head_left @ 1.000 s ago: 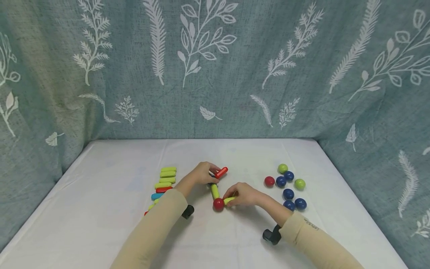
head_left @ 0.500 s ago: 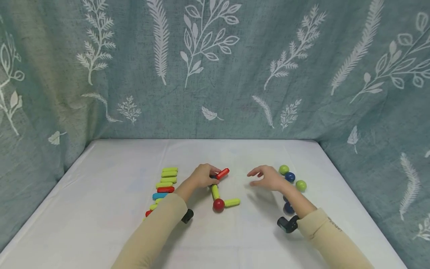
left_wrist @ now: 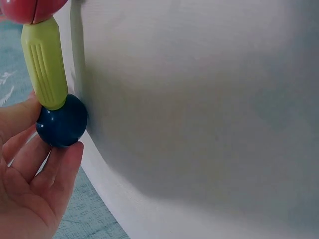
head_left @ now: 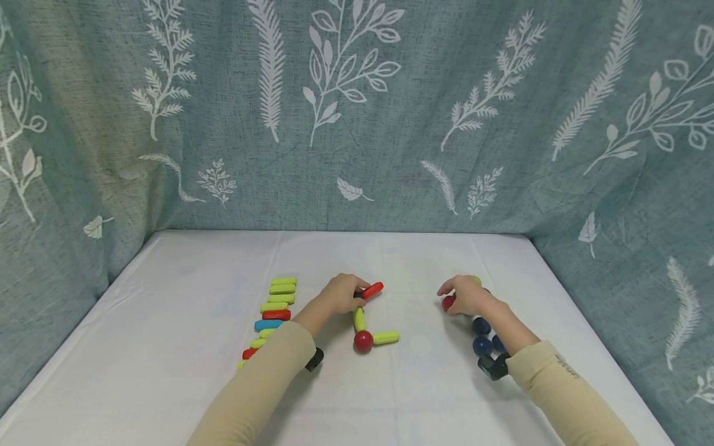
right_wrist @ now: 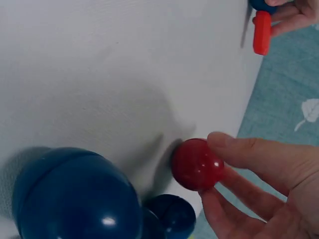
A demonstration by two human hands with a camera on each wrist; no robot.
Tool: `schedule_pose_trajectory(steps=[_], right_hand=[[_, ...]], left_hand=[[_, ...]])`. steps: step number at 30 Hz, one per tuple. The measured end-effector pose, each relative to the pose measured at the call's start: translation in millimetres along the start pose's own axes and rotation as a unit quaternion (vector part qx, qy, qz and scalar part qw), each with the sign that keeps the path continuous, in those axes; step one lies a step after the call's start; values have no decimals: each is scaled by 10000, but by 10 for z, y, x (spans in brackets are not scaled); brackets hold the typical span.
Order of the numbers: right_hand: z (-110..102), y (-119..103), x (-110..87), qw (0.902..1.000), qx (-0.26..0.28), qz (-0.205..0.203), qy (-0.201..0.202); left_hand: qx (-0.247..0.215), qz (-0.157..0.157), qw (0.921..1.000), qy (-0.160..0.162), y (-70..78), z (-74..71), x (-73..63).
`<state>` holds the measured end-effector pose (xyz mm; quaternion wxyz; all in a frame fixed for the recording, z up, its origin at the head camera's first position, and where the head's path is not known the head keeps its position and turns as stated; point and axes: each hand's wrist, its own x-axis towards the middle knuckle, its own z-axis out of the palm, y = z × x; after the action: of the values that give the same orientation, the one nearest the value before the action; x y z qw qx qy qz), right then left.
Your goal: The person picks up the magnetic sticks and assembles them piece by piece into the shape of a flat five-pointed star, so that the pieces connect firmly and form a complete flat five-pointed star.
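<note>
My left hand [head_left: 341, 292] grips a dark blue ball [left_wrist: 62, 122] between thumb and fingers. A red stick [head_left: 372, 290] and a yellow-green stick [left_wrist: 45, 64] stick out of that ball. At the near end of the yellow-green stick is a red ball [head_left: 363, 341], from which a second yellow-green stick [head_left: 386, 337] points right. Over on the right, my right hand [head_left: 471, 296] pinches a loose red ball [right_wrist: 197, 164] with its thumb and fingertips. In the head view the fingers hide part of it.
Several yellow-green, red and blue sticks [head_left: 272, 324] lie in a column left of the left hand, partly behind the sleeve. Several dark blue balls [head_left: 482, 345] sit beneath the right wrist, and a green ball [head_left: 476, 280] shows behind the hand. Patterned curtain [head_left: 357, 210] borders the white table [head_left: 184, 347].
My right hand has let go of the right-hand yellow-green stick, moved right and taken hold of the loose red ball. The left hand keeps its grip on the blue ball.
</note>
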<state>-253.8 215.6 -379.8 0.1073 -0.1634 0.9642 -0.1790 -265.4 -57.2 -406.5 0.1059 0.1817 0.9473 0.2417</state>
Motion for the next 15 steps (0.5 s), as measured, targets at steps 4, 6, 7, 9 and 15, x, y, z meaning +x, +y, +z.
schedule_pose_trajectory(steps=[4,6,7,9,15], right_hand=[[27,31,14,9999,140,-28,11],[42,49,27,9996,292,33,0],[48,54,36,9994,346,71,-5],[62,68,54,9991,421,29,0],[127,54,109,9961,886,-13,52]], left_hand=[[-3,30,10000,-48,-3,0,9],[-52,39,10000,-74,-5,-1,6],[-86,52,9999,-84,-5,-3,1],[-146,80,9998,-94,-7,-8,-9],[-245,200,9993,-184,-34,-19,-12]])
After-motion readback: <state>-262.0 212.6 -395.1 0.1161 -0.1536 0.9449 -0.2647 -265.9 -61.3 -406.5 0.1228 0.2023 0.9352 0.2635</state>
